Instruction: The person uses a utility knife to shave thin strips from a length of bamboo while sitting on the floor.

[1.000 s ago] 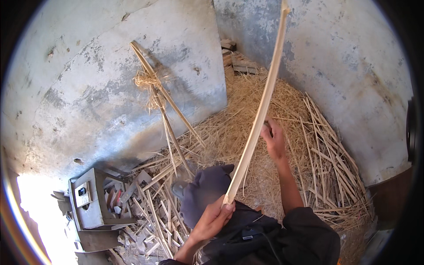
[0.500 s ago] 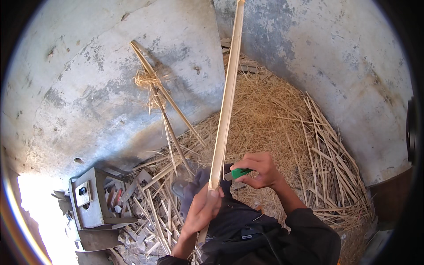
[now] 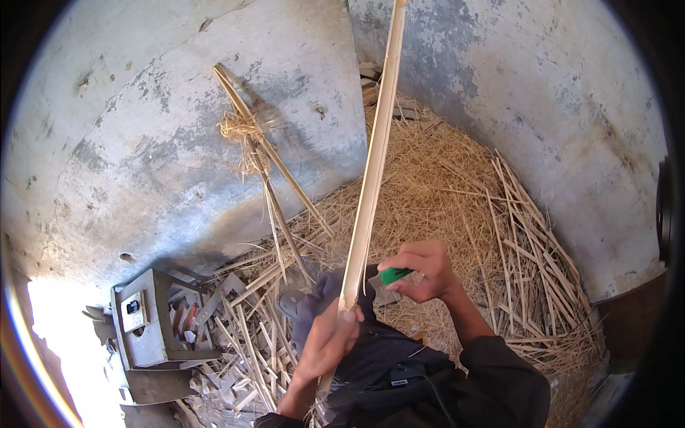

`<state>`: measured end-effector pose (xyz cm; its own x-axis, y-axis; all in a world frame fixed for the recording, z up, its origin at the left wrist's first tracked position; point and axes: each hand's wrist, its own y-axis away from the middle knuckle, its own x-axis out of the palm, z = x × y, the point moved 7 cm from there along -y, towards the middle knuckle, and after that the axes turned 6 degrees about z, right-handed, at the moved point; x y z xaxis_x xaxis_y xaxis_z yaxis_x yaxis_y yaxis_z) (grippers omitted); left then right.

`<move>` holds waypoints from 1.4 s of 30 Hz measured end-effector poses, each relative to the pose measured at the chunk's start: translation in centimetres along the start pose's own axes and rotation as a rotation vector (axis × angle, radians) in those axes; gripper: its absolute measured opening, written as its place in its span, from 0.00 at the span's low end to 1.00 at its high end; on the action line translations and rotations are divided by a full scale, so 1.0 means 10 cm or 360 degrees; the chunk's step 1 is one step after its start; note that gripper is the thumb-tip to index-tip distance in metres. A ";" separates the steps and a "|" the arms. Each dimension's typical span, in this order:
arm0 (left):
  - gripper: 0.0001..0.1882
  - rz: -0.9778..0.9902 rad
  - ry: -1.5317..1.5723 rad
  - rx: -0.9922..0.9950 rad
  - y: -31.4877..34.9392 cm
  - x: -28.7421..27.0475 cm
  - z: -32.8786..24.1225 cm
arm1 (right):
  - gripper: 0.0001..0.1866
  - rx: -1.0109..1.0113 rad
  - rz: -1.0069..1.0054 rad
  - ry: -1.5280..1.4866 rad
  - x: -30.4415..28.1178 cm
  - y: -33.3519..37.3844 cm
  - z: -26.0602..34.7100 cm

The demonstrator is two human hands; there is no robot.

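Observation:
My left hand (image 3: 330, 338) is closed round the lower part of a long, pale split bamboo strip (image 3: 372, 171). The strip rises away from me and slants slightly right, its far end reaching the top of the view. A thin sliver stands off its right edge just above my grip. To the right of the strip, my right hand (image 3: 422, 271) pinches a green-handled knife (image 3: 393, 275) between thumb and fingers. Its blade can hardly be made out in this frame. A small gap separates the knife from the strip.
Straw-like shavings (image 3: 428, 178) cover the floor ahead. Thin bamboo sticks (image 3: 531, 250) are heaped along the right wall, with more scraps (image 3: 250, 342) at left. Bundled sticks (image 3: 250, 132) lean on the peeling wall (image 3: 157, 164). A wooden stool-like frame (image 3: 168, 321) lies at lower left.
The strip's far end has swung a little to the right. My right hand has shifted slightly right with the knife, which has turned so its blade shows less. My left hand keeps its grip.

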<state>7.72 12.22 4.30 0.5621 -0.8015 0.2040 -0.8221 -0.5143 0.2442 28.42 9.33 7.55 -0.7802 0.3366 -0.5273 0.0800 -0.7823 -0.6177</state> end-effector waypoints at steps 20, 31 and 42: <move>0.15 0.0014 -0.0404 0.0070 0.13 0.00 -0.02 | 0.16 0.0199 -0.0303 0.0094 -0.12 -0.05 -0.07; 0.12 0.0022 -0.0518 -0.0094 0.25 -0.02 0.06 | 0.15 0.0139 -0.0375 0.0182 -0.23 -0.11 -0.03; 0.14 0.0020 -0.0509 -0.0203 0.37 0.03 0.12 | 0.16 0.0183 -0.0444 0.0173 -0.45 -0.20 -0.16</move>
<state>4.74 9.74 4.16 0.4782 -0.8731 -0.0950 -0.7996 -0.4775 0.3642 32.70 10.22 10.22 -0.6909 0.5957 -0.4097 -0.2033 -0.7039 -0.6806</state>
